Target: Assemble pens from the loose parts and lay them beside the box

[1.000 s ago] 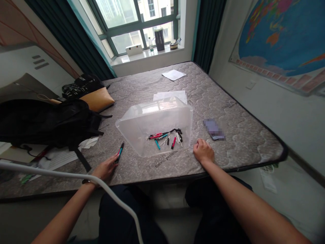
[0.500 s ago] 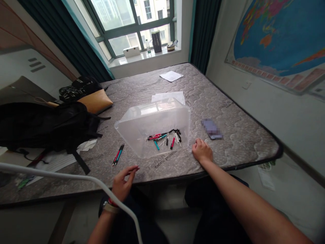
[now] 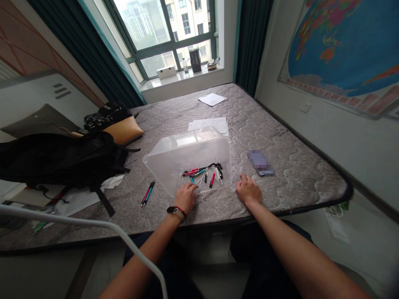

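Note:
A clear plastic box (image 3: 215,147) lies on its side on the mattress, its opening towards me. Inside it is a loose pile of pen parts, among them a red pen barrel (image 3: 212,180), a teal piece (image 3: 192,179) and several white refills (image 3: 217,174). My left hand (image 3: 186,196) reaches to the box's near edge, fingertips beside the teal piece. Its fingers are loosely bent and apart, with nothing visible in them. To the right of the box, my right hand (image 3: 248,189) rests on the mattress, fingers curled in and holding nothing I can see.
Two pens (image 3: 147,194), red and teal, lie left of the box. A phone (image 3: 261,162) is at the right, papers (image 3: 208,123) behind the box. A black backpack (image 3: 68,160) covers the left side. A white curved tube (image 3: 118,232) crosses the lower left foreground.
My left hand has moved right and forward from the mattress's front edge to the box's near edge. My right hand has stayed in place. The view has shifted slightly.

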A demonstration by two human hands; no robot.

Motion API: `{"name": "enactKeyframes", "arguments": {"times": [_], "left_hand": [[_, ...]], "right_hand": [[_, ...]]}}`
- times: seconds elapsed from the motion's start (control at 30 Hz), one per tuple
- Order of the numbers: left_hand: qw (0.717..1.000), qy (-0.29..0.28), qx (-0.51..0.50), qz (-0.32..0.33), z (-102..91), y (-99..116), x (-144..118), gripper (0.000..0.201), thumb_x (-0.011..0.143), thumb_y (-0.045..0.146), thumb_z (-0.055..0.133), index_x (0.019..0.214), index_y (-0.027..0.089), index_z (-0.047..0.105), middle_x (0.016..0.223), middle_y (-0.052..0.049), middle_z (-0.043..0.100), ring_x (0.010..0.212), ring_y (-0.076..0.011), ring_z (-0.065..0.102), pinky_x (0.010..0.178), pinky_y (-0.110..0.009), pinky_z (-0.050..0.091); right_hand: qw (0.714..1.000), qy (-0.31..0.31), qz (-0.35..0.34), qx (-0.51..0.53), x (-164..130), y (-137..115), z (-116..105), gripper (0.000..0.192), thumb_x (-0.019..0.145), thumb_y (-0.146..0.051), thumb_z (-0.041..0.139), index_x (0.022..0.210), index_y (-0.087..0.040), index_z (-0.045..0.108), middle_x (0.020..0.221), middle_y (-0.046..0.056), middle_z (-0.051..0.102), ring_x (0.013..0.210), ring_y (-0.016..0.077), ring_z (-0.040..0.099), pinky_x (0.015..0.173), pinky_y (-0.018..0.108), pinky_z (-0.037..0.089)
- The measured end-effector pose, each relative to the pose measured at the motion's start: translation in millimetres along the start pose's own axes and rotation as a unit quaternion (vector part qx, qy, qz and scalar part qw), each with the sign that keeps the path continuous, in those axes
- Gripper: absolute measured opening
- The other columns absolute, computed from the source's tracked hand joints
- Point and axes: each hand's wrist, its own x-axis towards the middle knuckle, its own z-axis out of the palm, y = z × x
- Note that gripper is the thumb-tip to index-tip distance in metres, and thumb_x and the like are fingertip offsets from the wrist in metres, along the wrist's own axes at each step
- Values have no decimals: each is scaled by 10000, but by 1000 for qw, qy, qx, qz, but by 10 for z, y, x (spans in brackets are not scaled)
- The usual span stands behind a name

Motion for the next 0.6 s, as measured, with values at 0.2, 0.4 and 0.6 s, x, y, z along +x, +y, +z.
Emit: {"name": "enactKeyframes", "arguments": {"times": [0.2,0.4,0.6], "left_hand": [[994,-19,104,34,11,-316,333,372,869,93,487,1104,280,708,1292,-54,609,1191,-274,506,926,-422,455],[980,-45,135,140,16,-407,458,267,869,141,549,981,285,744,1358,-55,562,1263,-290,453,986,-459,427],[984,-31,107,138,38,-438,455,203,890,146,537,986,223,699,1286,-94,598,1200,-254,511,972,-423,440]], "right_hand": [[1000,10,0,11,5,18,33,286,923,-232,424,1162,-178,572,1008,106,633,905,237,582,706,301,379],[1000,22,-6,7,4,20,29,273,918,-234,430,1148,-186,569,980,90,644,880,236,590,665,312,371],[1000,20,-9,5,2,24,31,287,923,-232,425,1172,-182,560,1036,101,645,908,232,593,679,305,379]]}}
